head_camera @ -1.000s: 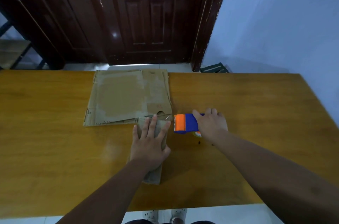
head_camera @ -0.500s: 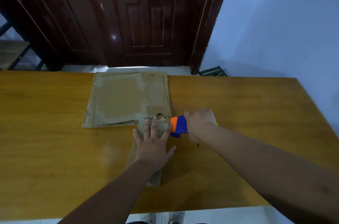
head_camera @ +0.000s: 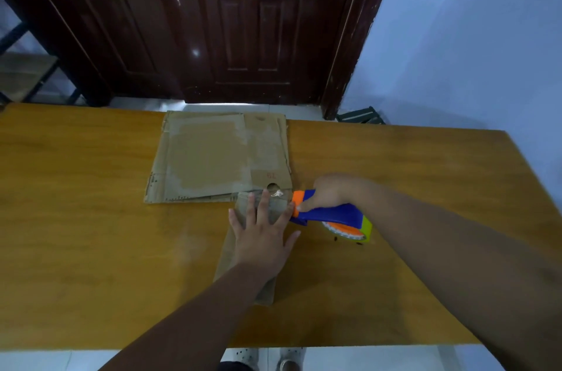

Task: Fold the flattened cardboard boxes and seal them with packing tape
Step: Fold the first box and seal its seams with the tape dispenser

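Observation:
A flattened brown cardboard box (head_camera: 219, 157) lies at the far middle of the wooden table (head_camera: 91, 234). A smaller narrow flattened cardboard piece (head_camera: 267, 294) lies in front of it, toward me. My left hand (head_camera: 261, 234) presses flat on that narrow piece, fingers spread. My right hand (head_camera: 331, 191) grips a blue and orange tape dispenser (head_camera: 331, 215) with a roll of tape, lifted and tilted, its orange front end touching the right edge of the narrow piece near my left fingertips.
A dark wooden door (head_camera: 243, 21) stands behind the table, a pale wall (head_camera: 471, 36) to the right. A shelf frame (head_camera: 24, 72) sits at the far left. The table's near edge runs just above my feet.
My right hand has lifted the tape dispenser off the table and tilted it, bringing its orange end left against the narrow cardboard. My left hand has stayed pressing on the cardboard.

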